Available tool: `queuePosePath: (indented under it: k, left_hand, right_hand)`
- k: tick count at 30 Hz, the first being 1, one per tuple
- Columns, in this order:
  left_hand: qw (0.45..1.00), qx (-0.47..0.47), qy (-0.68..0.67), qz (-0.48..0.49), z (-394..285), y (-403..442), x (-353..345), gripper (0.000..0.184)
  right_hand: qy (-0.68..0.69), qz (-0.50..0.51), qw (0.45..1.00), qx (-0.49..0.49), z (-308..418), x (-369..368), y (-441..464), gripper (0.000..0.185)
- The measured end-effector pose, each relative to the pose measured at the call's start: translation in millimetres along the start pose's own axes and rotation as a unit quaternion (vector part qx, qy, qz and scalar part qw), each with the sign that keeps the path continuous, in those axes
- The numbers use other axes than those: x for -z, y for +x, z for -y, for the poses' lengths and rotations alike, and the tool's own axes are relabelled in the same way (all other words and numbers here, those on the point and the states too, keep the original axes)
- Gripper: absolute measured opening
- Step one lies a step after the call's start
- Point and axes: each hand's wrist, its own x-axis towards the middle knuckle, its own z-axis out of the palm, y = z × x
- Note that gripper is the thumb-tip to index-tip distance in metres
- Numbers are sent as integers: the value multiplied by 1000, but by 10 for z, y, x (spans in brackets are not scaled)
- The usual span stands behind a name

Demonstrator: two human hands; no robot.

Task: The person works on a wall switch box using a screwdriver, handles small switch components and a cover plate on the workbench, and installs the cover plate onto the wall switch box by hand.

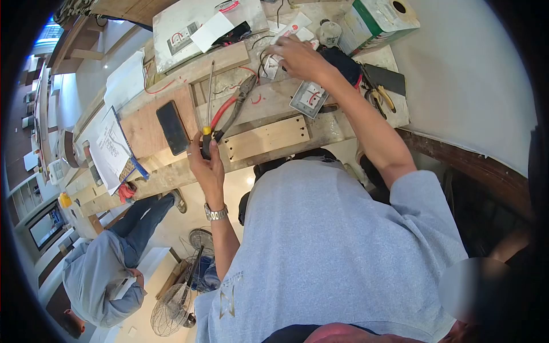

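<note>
My left hand, with a metal watch on its wrist, is closed round the yellow-and-black handle of a screwdriver at the bench's near edge. The screwdriver's long shaft points away from me. Beside it lie pliers with one red and one dark handle; their handle ends reach my left fingers, and I cannot tell whether they are gripped too. My right hand reaches over white packets and a thin black wire, its fingers apart and bent downward. A switch plate with red wire lies below that wrist.
A phone and a clipboard with papers lie at left. Cutters with yellow handles, a green-and-white box and a white jar are at right. A drilled wood block sits near the edge. Another person stands at left.
</note>
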Motion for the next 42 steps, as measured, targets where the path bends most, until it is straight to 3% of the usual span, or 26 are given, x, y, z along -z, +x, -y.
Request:
queuePosePath:
  k: [2, 5, 9, 11, 12, 13, 15, 19, 21, 26, 31, 33, 34, 35, 37, 38, 40, 42]
  left_hand:
    - [998, -40, 48, -1, 45, -4, 2, 47]
    - [998, -22, 55, 0, 185, -59, -54, 48]
    - [999, -2, 45, 31, 281, -171, -83, 49]
    - [998, 0, 53, 38, 293, -214, -93, 49]
    - [999, 6, 27, 35, 278, -226, -102, 50]
    - [999, 11, 2, 31, 269, -234, -108, 52]
    - [1000, 4, 4, 30, 305, -242, -122, 54]
    - [1000, 7, -16, 20, 302, -222, -143, 58]
    - [999, 1, 3, 32, 284, -199, -122, 58]
    - [997, -42, 49, 50, 348, -155, -141, 60]
    - [998, 25, 14, 51, 266, -150, -104, 58]
    - [999, 7, 19, 51, 268, -135, -120, 58]
    - [998, -12, 24, 53, 266, -131, -121, 58]
    - [998, -11, 26, 51, 251, -120, -135, 58]
    - [998, 13, 5, 65, 209, -123, -138, 58]
    - [998, 12, 6, 64, 225, -123, -135, 58]
    - [999, -24, 21, 34, 274, -135, -155, 61]
    - [1000, 2, 2, 29, 314, -169, -149, 62]
  right_hand:
    - [-114, 102, 987, 48, -26, -112, 142, 44]
    - [-227, 150, 959, 81, -234, -349, 347, 51]
    - [-241, 56, 969, 28, -389, -301, 484, 54]
    - [-95, -34, 995, -6, -428, -157, 468, 50]
    - [-66, -99, 993, 18, -449, -131, 430, 39]
    - [-68, -98, 993, 16, -488, -82, 409, 39]
    - [-40, -16, 999, 24, -556, 26, 391, 27]
    - [8, 51, 998, 30, -458, 157, 246, 19]
    - [-28, 151, 987, -38, -378, 227, 204, 16]
    - [34, 167, 985, -35, -444, 350, 104, 14]
    - [141, 159, 977, -13, -475, 424, -40, 17]
    - [-30, 101, 994, 15, -505, 188, -35, 21]
    - [-74, 142, 987, -27, -313, 172, 17, 24]
    - [-72, 142, 987, -25, -253, 101, 116, 24]
    - [-144, 199, 961, 131, -196, -87, 263, 32]
    - [-155, 207, 953, 159, -267, -266, 315, 36]
    - [-170, 190, 951, 174, -282, -384, 409, 39]
    - [-186, 176, 947, 192, -313, -437, 456, 41]
